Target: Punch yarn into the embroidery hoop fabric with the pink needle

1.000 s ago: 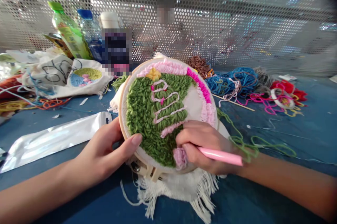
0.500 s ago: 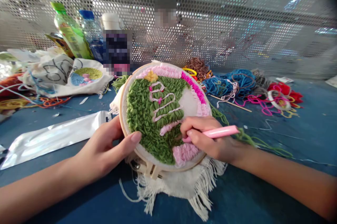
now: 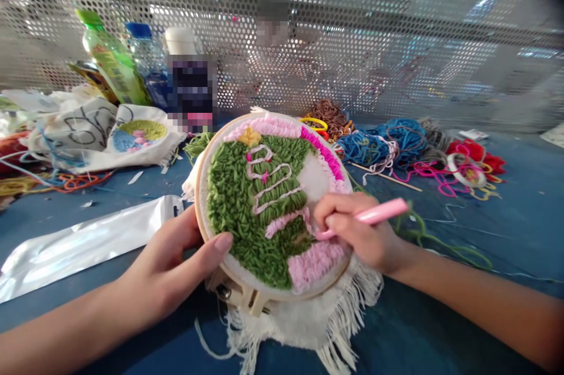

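A round wooden embroidery hoop (image 3: 198, 228) stands tilted in front of me, its stretched cloth covered in green yarn loops (image 3: 238, 228) and pink loops (image 3: 312, 264). My left hand (image 3: 171, 263) grips its lower left edge, thumb resting on the green loops. My right hand (image 3: 355, 231) pinches a pink punch needle (image 3: 379, 213), whose narrow end meets the cloth beside the lower pink patch. A paler bare patch of cloth (image 3: 315, 178) shows at the right. The hoop's wooden clasp (image 3: 251, 301) points down toward me.
A white fringed cloth (image 3: 299, 328) lies under the hoop on a blue table (image 3: 497, 234). A silver foil pouch (image 3: 83, 251) is at left, and blue yarn (image 3: 379, 149) and red yarn (image 3: 473, 157) at right. Bottles (image 3: 110, 54) stand before a perforated metal screen (image 3: 352, 52).
My right hand has moved up and off the lower pink patch, and the needle now tilts upward to the right. The hoop has shifted slightly left and down in view.
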Action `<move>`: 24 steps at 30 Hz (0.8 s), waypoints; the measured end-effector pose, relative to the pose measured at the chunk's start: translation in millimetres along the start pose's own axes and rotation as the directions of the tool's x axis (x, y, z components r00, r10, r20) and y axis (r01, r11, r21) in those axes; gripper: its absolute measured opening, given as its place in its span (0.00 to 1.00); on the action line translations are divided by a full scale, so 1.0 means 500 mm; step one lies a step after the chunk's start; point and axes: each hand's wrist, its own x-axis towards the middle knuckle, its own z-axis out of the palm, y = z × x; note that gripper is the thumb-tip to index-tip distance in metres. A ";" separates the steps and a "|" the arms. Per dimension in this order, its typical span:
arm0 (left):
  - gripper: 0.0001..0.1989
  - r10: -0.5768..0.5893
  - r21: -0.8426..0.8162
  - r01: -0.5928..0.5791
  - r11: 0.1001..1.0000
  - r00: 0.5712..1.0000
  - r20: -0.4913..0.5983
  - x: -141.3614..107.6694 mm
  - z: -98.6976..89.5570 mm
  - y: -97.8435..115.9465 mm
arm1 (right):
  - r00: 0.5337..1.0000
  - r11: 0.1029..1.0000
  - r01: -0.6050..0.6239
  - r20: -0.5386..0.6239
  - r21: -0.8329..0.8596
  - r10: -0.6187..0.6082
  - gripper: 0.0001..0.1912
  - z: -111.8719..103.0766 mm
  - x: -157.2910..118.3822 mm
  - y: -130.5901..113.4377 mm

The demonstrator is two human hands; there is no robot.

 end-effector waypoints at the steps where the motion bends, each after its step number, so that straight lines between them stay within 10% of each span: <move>1: 0.12 0.016 -0.009 -0.016 1.000 1.000 -0.009 -0.001 0.003 0.001 | 0.997 0.996 0.037 0.076 -0.086 -0.031 0.09 0.001 -0.002 -0.005; 4: 0.11 0.064 -0.009 -0.064 0.998 0.998 -0.010 -0.001 0.004 -0.001 | 0.994 0.993 0.030 0.112 -0.112 -0.018 0.09 0.001 -0.005 -0.007; 12: 0.16 -0.036 -0.033 0.037 0.999 0.999 0.010 0.012 -0.011 -0.010 | 0.937 0.864 -0.058 -0.271 0.500 0.220 0.10 -0.010 0.023 0.017; 24: 0.16 -0.032 -0.084 0.027 0.996 0.998 -0.060 0.011 0.001 0.000 | 0.995 0.980 -0.022 -0.093 0.197 0.041 0.11 -0.002 -0.009 0.004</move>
